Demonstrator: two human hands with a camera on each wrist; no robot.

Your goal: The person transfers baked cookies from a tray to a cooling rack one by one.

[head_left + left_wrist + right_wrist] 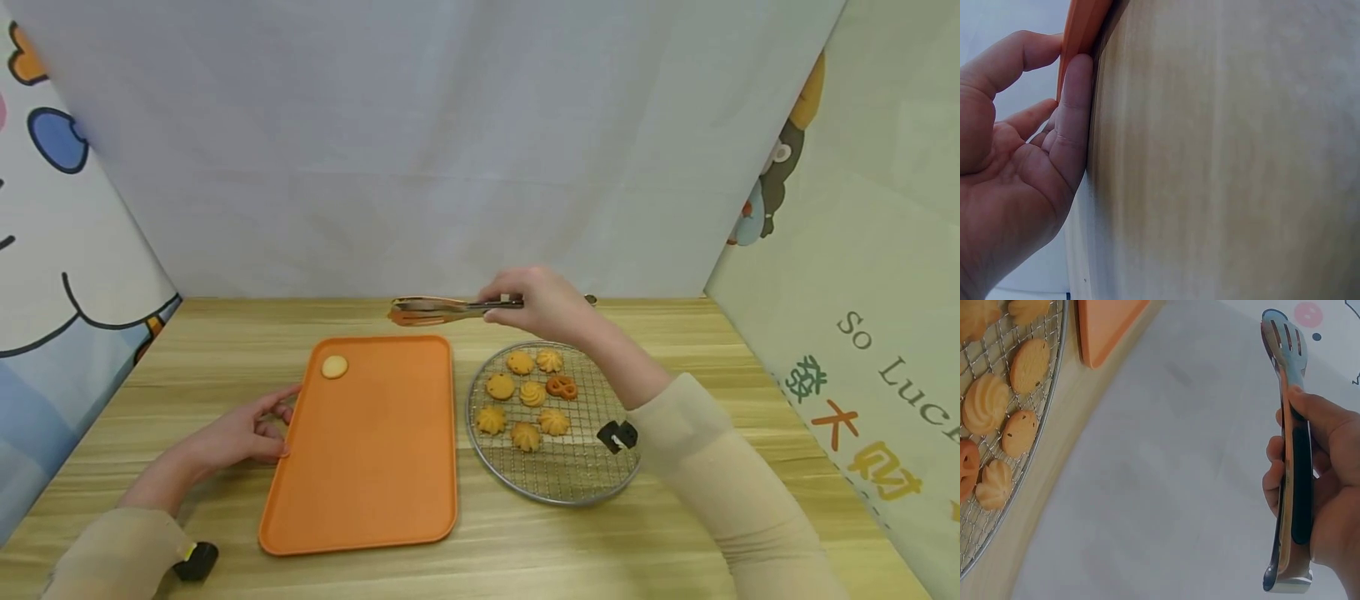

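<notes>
My right hand grips metal tongs in the air beyond the tray and rack. In the right wrist view, the slotted tips of the tongs lie close together, and no cookie shows between them. On the left, my left hand holds the side rim of an orange tray; its bent fingers and thumb touch that edge in the left wrist view. One round pale cookie lies at the tray's far left corner. Several cookies and a pretzel sit on a round wire rack.
A wooden table carries the tray and the rack side by side, a narrow gap between them. Behind stands a pale curtain. Printed panels close in both sides, a cartoon one left and a lettered one right.
</notes>
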